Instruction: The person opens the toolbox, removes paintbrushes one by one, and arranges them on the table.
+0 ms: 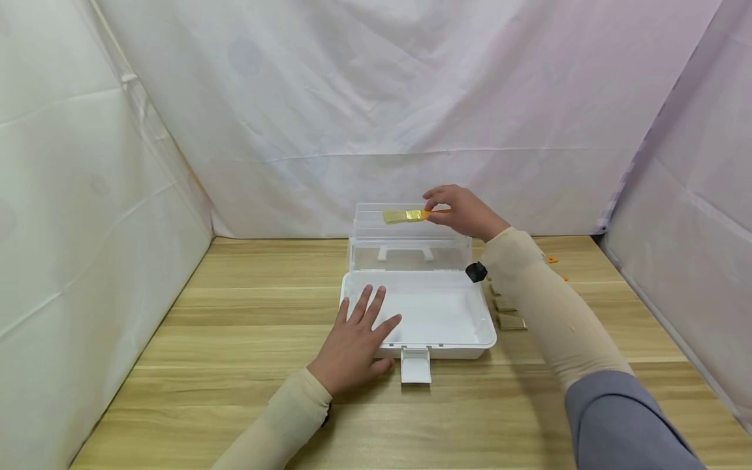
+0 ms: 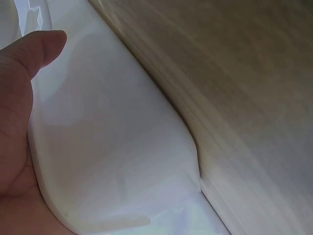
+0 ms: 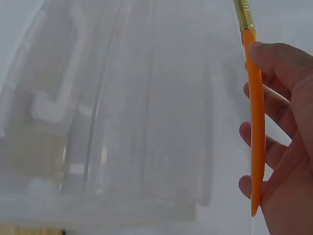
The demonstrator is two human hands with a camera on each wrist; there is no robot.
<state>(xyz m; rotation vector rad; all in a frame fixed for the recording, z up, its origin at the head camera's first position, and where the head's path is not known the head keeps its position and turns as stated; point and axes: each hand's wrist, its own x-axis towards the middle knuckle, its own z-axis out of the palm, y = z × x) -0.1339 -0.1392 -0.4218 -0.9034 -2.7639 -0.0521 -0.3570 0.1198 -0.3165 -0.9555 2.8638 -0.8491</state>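
Note:
Up over the back of an opened white box [image 1: 435,313], my right hand [image 1: 464,210] pinches a paintbrush [image 1: 396,216] by its orange handle [image 3: 256,112]. The brush lies nearly level, its pale bristles pointing left and a gold ferrule between bristles and handle. Behind it stands the box's raised clear lid [image 1: 388,254], which has a white handle. My left hand [image 1: 352,346] rests with spread fingers on the front left rim of the box, thumb along the outer front wall, as the left wrist view also shows. The inside of the box is bare white.
Right of the box, several more brushes [image 1: 511,322] lie on the wooden table, partly hidden by my right forearm. A white latch flap [image 1: 416,367] hangs open at the box's front. White cloth walls [image 1: 411,117] enclose the table at the back and sides.

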